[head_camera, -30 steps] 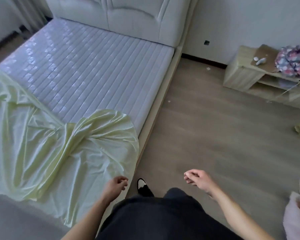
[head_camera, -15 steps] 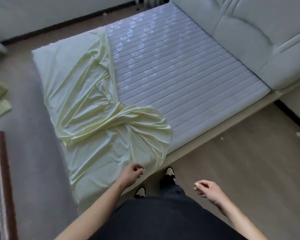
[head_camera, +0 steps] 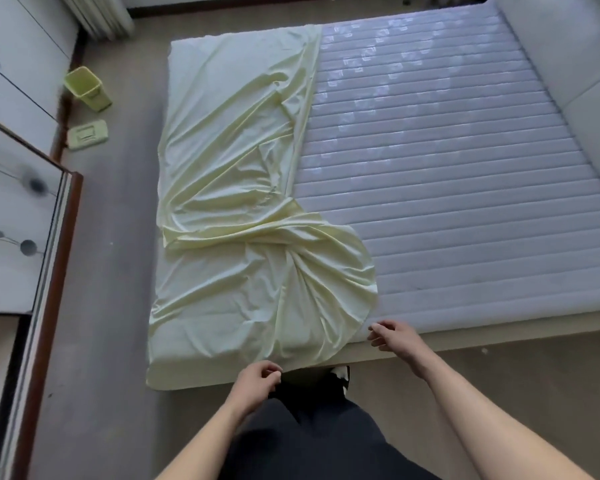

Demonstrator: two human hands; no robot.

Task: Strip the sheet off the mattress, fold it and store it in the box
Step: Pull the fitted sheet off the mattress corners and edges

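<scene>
No readable text, as far as visible

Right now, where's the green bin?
Head view, upper left: the green bin stands on the floor by the wall, left of the sheet, with its flat green lid lying just nearer.

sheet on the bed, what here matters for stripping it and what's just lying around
For the job:
sheet, half pulled back
mattress, partly bare
left hand and right hand, both near the sheet's edge

Lying about:
green bin
flat green item on the floor
headboard
</scene>
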